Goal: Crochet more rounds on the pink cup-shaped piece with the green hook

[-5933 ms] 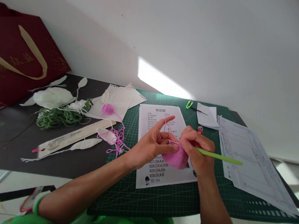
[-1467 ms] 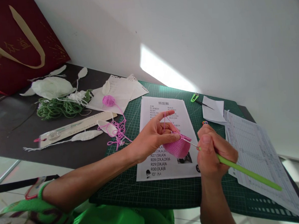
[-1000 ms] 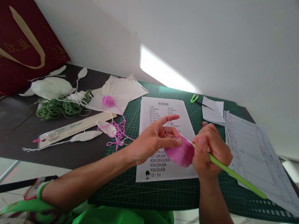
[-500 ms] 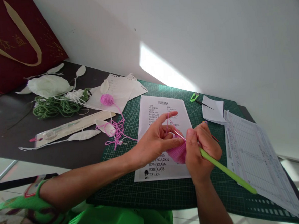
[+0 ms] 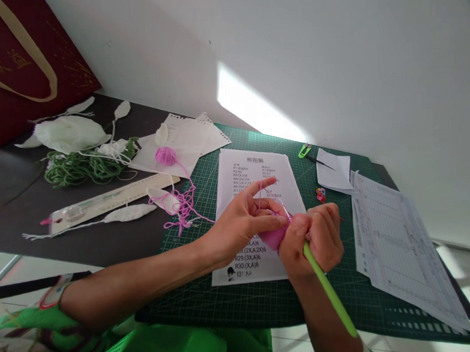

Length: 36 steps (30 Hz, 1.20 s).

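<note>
Grip, two: left grip (image 5: 250,217), thumb and fingers pinching the edge of a pink crocheted piece (image 5: 273,239), index finger extended; right grip (image 5: 312,239), closed round the handle of a crochet hook (image 5: 330,292). Cutting mat (image 5: 227,306), green, gridded, beneath both grips. Printed sheet (image 5: 265,273), on the mat, below the left grip. Hook, long green handle slanting from the right grip toward the wearer, metal end just beyond that grip; probably light, rigid, smooth; best taken by the handle. Crocheted piece, between the grips, partly hidden by them; judged light, soft, unlikely to slip, open loops apt to pull out; best pinched at the edge near the hook. Tangled yarn (image 5: 184,206), pink, left of the left grip; limp, prone to snag. Yarn ball (image 5: 166,156), beyond the tangle, farther from the left grip; light, may roll. Yarn strand (image 5: 260,194), over the left index finger; thin, flexible.
</note>
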{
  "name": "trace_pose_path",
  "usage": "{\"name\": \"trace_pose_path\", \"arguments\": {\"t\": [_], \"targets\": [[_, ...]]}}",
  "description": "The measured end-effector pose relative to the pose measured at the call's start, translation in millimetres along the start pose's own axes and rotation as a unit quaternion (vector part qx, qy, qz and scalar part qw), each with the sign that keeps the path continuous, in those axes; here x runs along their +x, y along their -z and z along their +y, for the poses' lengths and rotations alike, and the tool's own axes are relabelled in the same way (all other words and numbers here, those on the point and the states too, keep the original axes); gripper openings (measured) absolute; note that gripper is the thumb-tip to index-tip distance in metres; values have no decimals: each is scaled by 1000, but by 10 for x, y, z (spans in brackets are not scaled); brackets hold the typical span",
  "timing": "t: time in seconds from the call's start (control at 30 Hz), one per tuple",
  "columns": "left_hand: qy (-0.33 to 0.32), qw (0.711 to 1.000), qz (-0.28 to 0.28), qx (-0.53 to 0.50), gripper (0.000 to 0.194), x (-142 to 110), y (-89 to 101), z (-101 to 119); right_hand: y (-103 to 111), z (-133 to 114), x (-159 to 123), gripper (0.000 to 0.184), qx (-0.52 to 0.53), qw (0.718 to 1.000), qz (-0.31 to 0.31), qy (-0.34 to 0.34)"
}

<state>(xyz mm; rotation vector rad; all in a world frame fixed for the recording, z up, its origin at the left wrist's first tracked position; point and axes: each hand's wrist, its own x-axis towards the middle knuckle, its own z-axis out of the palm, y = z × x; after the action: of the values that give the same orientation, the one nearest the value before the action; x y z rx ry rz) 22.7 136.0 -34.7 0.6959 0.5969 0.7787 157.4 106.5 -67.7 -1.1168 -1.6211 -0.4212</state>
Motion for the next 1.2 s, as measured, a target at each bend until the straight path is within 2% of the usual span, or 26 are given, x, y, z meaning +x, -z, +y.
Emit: {"name": "trace_pose_path", "arguments": {"t": [0.13,0.33,0.6,0.73,0.87,1.1,1.2], "targets": [[36,998,-23,-42,75,-5,40,51,32,23,11,24,42,999,18,25],[59,996,-40,-57,75,-7,65,88,96,45,58,28,88,996,18,21],[81,994,-46,-59,74,13,70,89,141,75,102,34,153,988,21,-18],[88,993,-52,-57,73,24,73,90,152,78,121,37,192,979,33,-67],[86,993,-59,-50,72,30,87,95,180,107,143,40,237,965,43,-107],[76,995,-66,-29,74,32,82,99,188,151,164,42,327,929,10,-173],[67,995,-69,-24,76,38,77,76,172,124,156,42,292,943,9,-159]]}}
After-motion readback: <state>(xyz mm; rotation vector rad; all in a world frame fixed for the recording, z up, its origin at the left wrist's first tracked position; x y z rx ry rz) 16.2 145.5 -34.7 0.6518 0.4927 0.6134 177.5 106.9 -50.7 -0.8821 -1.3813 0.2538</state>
